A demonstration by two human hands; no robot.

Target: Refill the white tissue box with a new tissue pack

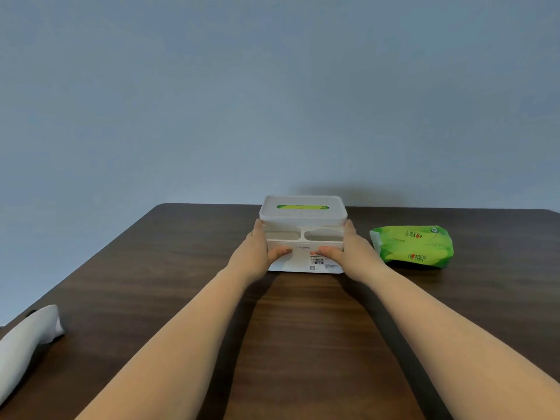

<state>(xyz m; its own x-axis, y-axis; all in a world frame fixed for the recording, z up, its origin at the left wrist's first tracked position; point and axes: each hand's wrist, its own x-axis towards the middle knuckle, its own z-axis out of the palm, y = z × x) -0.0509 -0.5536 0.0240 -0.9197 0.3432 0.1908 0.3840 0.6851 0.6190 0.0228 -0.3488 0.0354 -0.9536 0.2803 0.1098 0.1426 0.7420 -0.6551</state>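
**Two hands held the white tissue box**

Far off to the left of the left hand, a white cloth thing [27, 341] lay at the edge of the dark brown wooden table [303, 344]. What it was could not be told. It touched nothing else.

The left hand [257, 253] was pressed flat on the left side of the white tissue box [304, 234]. Its fingers pointed away from the person, and its thumb lay across the front of the box. So this hand was gripping the box.

The box sat between the two hands, on the table, close to the far edge. It had a white lid [303, 209] on top with a long slot, and something green showed through the slot. In front of the lid were two open pockets, side by side. A paper label [318, 262] with small print was stuck on the front wall, just under the right thumb.

The right hand [348, 250] was pressed on the right side of the box in the same way, with its thumb on the front. It was gripping the box too.

To the right of the right hand, near it but not touching, lay the green tissue pack [413, 247]. It rested flat on the table, apart from the box.
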